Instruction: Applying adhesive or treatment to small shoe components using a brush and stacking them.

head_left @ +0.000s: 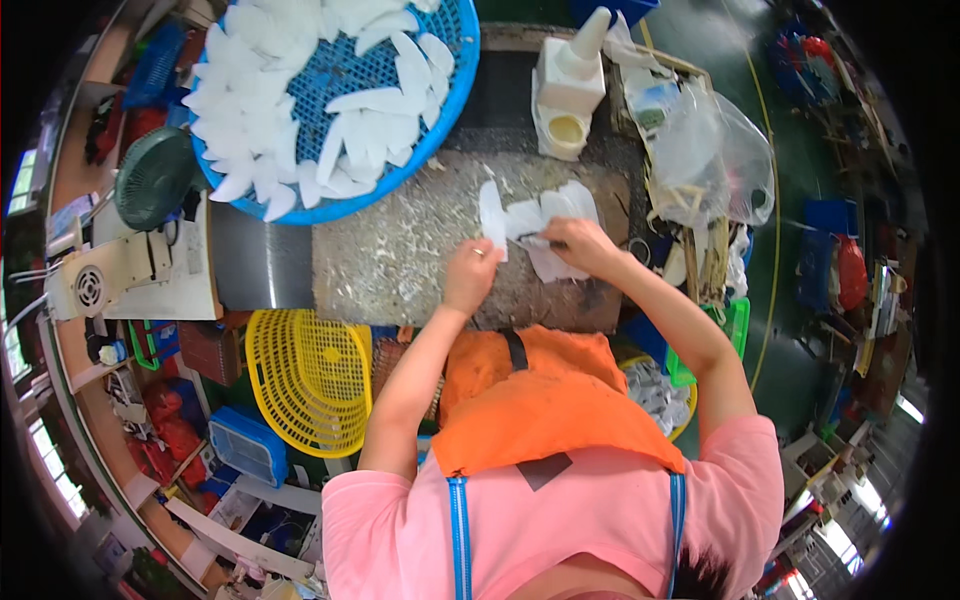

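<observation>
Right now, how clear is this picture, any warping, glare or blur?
Head view: strong fisheye warping, the blue basket and table edges bowing toward a black rim; even light, hands sharp, left hand, right hand; clear bag glints faintly; corners smeared.

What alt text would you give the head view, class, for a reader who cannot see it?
Seen from above, a person's left hand holds a white cut piece on a worn work board while the right hand works on more white pieces. A blue basket of white pieces sits behind.
</observation>
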The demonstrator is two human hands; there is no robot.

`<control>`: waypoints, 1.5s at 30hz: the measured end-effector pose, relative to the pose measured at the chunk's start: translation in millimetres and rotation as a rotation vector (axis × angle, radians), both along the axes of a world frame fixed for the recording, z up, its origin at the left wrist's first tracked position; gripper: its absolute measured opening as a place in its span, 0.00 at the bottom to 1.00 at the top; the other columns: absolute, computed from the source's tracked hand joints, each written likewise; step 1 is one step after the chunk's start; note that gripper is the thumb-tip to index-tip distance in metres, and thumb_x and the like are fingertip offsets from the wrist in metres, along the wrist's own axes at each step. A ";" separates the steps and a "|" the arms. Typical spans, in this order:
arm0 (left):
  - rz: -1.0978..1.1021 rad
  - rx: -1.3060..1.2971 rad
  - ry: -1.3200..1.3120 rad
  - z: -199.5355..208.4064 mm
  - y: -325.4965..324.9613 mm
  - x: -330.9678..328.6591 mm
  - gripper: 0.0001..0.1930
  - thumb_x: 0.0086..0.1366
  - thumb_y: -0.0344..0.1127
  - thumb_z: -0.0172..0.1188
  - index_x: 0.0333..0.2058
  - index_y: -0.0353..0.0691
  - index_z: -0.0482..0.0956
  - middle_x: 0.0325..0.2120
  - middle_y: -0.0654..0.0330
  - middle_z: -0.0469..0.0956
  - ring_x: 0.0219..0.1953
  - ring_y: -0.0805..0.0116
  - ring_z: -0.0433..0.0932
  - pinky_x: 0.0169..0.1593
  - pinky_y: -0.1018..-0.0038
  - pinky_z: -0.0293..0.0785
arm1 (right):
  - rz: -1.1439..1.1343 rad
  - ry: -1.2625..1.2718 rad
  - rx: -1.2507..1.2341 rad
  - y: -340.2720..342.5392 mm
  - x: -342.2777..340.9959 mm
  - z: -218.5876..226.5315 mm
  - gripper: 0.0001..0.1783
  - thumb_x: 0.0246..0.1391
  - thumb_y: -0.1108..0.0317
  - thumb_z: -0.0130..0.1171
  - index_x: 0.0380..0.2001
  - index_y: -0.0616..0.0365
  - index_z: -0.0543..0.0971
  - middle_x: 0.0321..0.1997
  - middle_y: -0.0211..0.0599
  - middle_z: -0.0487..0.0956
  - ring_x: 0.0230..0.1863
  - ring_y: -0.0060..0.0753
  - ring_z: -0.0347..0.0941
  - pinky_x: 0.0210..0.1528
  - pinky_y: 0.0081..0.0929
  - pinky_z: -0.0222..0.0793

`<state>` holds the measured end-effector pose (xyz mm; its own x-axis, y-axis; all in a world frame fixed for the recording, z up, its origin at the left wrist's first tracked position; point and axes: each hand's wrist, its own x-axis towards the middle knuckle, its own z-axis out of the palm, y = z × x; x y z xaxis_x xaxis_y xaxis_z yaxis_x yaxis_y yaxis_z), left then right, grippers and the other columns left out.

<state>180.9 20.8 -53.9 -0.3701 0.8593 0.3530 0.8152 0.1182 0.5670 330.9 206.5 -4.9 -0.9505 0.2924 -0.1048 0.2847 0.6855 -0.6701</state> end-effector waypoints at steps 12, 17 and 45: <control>0.291 0.391 0.009 105.1 115.2 -165.6 0.06 0.50 0.23 0.56 0.30 0.36 0.75 0.31 0.53 0.75 0.37 0.55 0.74 0.42 0.65 0.69 | -0.060 -0.141 0.002 10.9 -12.1 -7.6 0.11 0.45 0.69 0.56 0.34 0.58 0.81 0.33 0.44 0.78 0.37 0.51 0.73 0.39 0.41 0.68; 0.264 0.200 0.027 45.7 137.8 -185.3 0.11 0.48 0.25 0.56 0.34 0.36 0.76 0.34 0.53 0.76 0.39 0.53 0.74 0.44 0.64 0.69 | 0.044 -0.138 -0.017 27.6 -61.9 -5.8 0.08 0.46 0.70 0.56 0.31 0.58 0.80 0.35 0.43 0.78 0.40 0.49 0.74 0.41 0.41 0.68; 0.106 -0.004 -0.119 49.0 30.0 -26.3 0.05 0.56 0.26 0.54 0.32 0.37 0.74 0.30 0.54 0.74 0.31 0.54 0.74 0.33 0.64 0.71 | 0.518 -0.172 -0.009 36.3 55.0 2.8 0.13 0.39 0.72 0.59 0.33 0.56 0.78 0.34 0.41 0.76 0.39 0.47 0.74 0.39 0.38 0.70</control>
